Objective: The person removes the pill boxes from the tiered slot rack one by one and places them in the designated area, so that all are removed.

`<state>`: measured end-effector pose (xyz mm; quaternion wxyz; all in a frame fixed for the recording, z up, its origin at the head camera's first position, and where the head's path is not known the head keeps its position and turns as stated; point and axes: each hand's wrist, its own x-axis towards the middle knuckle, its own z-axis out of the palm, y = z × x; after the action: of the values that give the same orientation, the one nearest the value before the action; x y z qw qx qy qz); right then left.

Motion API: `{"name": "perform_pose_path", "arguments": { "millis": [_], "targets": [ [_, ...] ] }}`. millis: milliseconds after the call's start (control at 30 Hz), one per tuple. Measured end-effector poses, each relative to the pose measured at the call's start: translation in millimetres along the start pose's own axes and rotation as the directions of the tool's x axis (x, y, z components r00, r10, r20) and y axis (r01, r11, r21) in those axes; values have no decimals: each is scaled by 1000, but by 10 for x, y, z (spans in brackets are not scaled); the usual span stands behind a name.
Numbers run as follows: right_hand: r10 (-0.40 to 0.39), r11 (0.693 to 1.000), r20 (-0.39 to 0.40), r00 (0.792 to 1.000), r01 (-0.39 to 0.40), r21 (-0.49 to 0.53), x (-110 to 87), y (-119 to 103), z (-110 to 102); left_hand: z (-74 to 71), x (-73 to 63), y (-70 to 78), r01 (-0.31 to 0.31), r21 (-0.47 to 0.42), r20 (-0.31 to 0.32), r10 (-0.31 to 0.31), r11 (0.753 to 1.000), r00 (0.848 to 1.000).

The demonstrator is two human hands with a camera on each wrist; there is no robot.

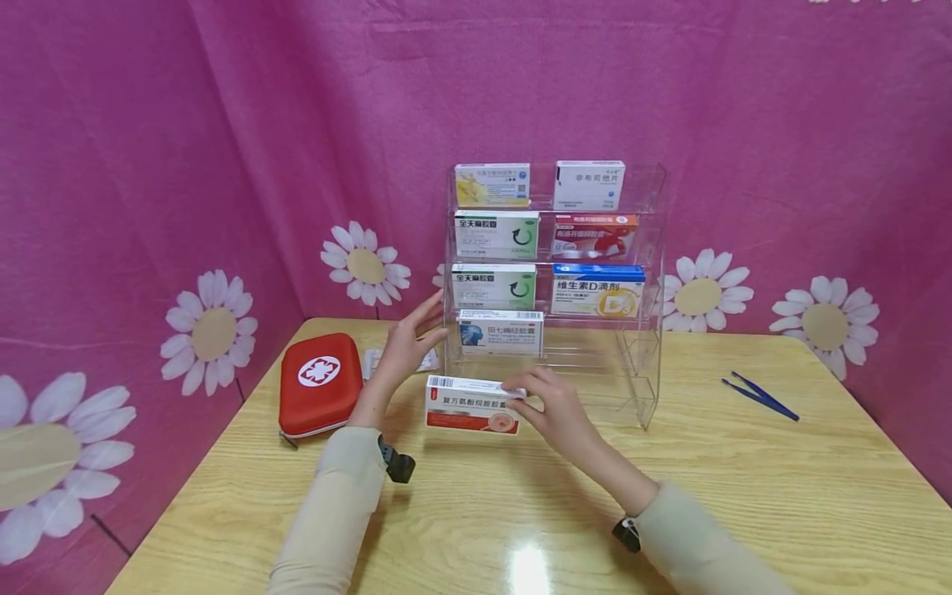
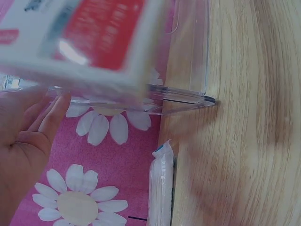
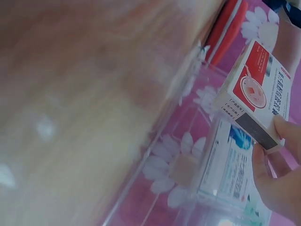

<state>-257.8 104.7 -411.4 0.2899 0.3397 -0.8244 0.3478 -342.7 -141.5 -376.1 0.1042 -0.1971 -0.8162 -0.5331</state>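
My right hand (image 1: pixel 558 413) pinches one end of a white and red medicine box (image 1: pixel 464 406), in front of the lower part of a clear acrylic rack (image 1: pixel 647 355). In the right wrist view, thumb and fingers grip the corner of this medicine box (image 3: pixel 258 84). My left hand (image 1: pixel 407 343) is at the rack's left side, its fingers extended along the edge. The left wrist view shows that hand (image 2: pixel 33 127) beside the clear panel, with the medicine box (image 2: pixel 94 37) blurred close above. Directly behind the held box, a white and blue medicine box (image 1: pixel 502 335) stands on the rack.
Higher tiers carry several medicine boxes, among them a vitamin D box (image 1: pixel 598 291) and a red box (image 1: pixel 595 237). A red first-aid case (image 1: pixel 320 387) and a white wrapped packet (image 1: pixel 427 361) lie left of the rack. Blue tweezers (image 1: pixel 762 397) lie at the right.
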Motion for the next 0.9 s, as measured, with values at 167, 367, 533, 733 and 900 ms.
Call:
{"name": "perform_pose_path", "arguments": {
  "millis": [167,367,533,733,900],
  "targets": [
    [-34,999,41,999,33,14,-21,-48,124,11,0,-11,-10,-21,-10,10,1000,1000],
    [-35,999,96,995,34,7,6,-130,228,15,3,-24,-12,-21,-15,12,1000,1000],
    [5,1000,167,986,-7,11,33,-171,305,15,4,-39,-19,-20,-17,19,1000,1000],
    [25,999,219,975,-29,17,28,-171,363,15,-2,-40,-22,-19,-15,22,1000,1000],
    [44,998,252,967,-54,32,21,-158,365,8,0,-35,-25,-3,-13,25,1000,1000]
  ]
}}
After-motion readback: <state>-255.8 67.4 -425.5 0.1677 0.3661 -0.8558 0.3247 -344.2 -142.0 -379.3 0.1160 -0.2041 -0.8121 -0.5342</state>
